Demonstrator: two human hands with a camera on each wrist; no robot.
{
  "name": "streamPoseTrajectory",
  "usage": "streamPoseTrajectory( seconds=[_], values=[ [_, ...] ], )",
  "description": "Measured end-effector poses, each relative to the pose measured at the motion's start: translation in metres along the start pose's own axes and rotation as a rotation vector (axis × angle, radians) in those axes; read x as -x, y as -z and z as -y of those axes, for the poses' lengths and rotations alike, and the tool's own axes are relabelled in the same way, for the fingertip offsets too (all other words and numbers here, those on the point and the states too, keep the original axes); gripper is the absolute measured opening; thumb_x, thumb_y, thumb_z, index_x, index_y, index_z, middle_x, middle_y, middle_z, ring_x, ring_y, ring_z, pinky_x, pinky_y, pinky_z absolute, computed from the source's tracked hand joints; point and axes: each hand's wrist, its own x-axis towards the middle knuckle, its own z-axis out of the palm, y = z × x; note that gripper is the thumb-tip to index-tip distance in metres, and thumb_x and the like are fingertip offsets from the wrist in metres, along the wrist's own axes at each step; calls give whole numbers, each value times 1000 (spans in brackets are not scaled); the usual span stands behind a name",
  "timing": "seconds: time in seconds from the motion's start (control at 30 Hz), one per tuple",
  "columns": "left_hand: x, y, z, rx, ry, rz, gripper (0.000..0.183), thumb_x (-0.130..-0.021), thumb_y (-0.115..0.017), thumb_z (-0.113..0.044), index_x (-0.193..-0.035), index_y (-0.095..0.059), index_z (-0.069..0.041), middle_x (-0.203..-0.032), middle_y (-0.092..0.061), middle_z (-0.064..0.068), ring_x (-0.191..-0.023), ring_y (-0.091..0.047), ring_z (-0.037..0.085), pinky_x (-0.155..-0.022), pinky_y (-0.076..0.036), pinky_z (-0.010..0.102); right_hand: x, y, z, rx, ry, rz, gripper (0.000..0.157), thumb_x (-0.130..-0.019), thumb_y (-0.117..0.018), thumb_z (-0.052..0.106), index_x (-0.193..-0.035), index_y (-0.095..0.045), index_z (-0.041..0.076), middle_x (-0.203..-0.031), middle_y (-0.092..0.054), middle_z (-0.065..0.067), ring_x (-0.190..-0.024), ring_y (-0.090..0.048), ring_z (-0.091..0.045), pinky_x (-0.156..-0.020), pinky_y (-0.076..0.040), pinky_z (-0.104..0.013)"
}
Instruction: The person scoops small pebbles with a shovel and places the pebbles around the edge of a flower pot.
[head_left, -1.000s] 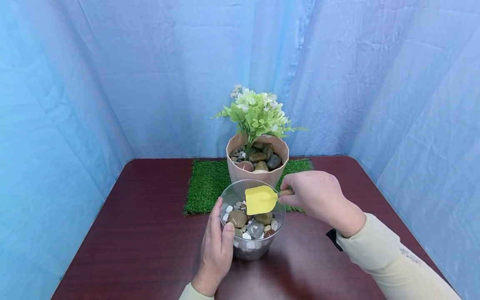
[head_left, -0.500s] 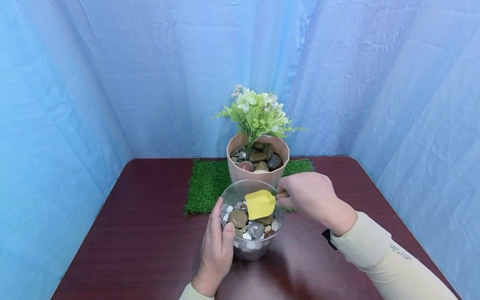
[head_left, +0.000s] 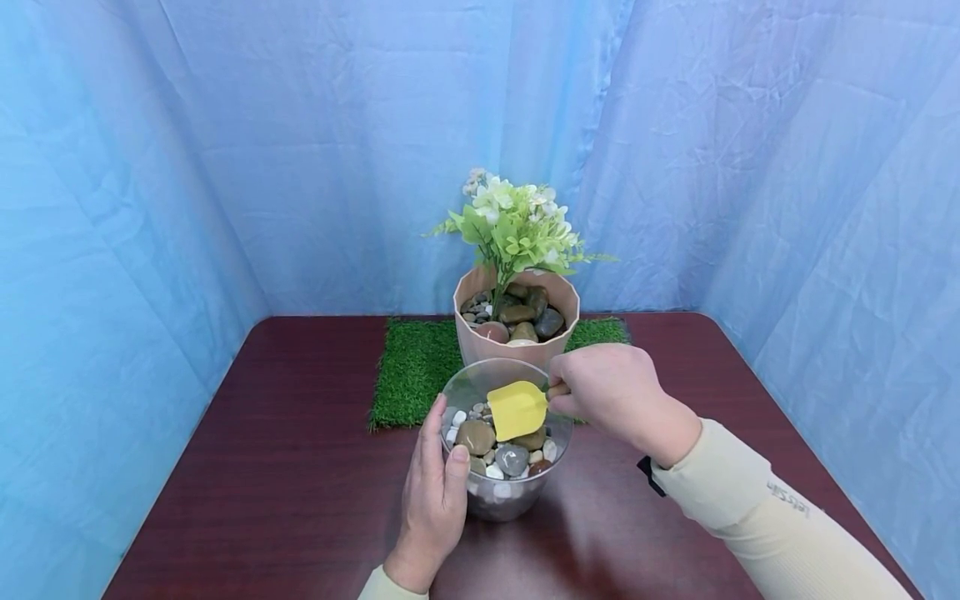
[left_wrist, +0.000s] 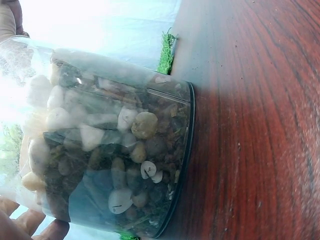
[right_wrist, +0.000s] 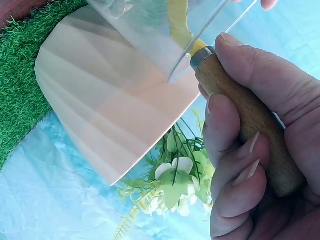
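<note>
The right hand [head_left: 611, 392] clasps the yellow trowel [head_left: 517, 410] by its wooden handle [right_wrist: 245, 115], blade just past those fingers, over stones [head_left: 475, 437] in the clear pot [head_left: 517, 502]; the left hand [head_left: 437, 500] grips the pot's side. I'd hold that brace firm and work the blade gently.

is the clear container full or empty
Partly full: the clear container holds stones in its lower part, and its bare see-through wall rises above them to the rim.
</note>
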Motion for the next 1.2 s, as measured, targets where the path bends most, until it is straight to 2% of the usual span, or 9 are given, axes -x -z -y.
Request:
streamPoseTrajectory(
  seconds=[0.37, 0.57, 0.73, 0.93, 1.2],
  values=[
    [-1, 0, 1, -5, -18, -3, 64, -104, -52, -8, -164, -31, -11, -164, -41, 16, -149, -42, 28, -122, -25, 17, -5, -4, 3, -8, 13, 26, 35, -74, -62, 9, -57, -36, 27, -56, -23, 13, -53, -26, -8, -47, -20, -29],
    [-1, -1, 1, -5, -11, 6, 64, -104, -52, -9, -164, -31, -11, -164, -41, 15, -150, -41, 27, -122, -24, 17, -6, -7, 4, -27, 28, 28, 35, -75, -60, 8, -58, -36, 26, -58, -21, 13, -55, -22, -8, -49, -17, -30],
    [-1, -1, 1, 0, -16, 2, 63, -104, -51, -9, -164, -31, -10, -165, -40, 14, -150, -41, 28, -123, -24, 17, -6, -6, 1, -53, 30, 45, 33, -77, -64, 10, -58, -42, 27, -55, -29, 14, -52, -30, -7, -47, -21, -28],
    [-1, 0, 2, -3, -18, 4, 63, -104, -51, -9, -164, -31, -10, -165, -40, 13, -151, -40, 27, -123, -23, 17, -4, -4, -3, -93, 3, 86, 33, -79, -77, 20, -62, -51, 31, -56, -39, 15, -52, -41, -6, -46, -30, -29],
    [-1, 0, 2, -8, -14, 2, 63, -104, -51, -9, -164, -31, -10, -165, -40, 13, -150, -41, 27, -123, -24, 17, -2, -3, -4, -126, -16, 113, 31, -80, -79, 25, -65, -54, 33, -57, -40, 17, -53, -42, -6, -47, -32, -30]
  ],
)
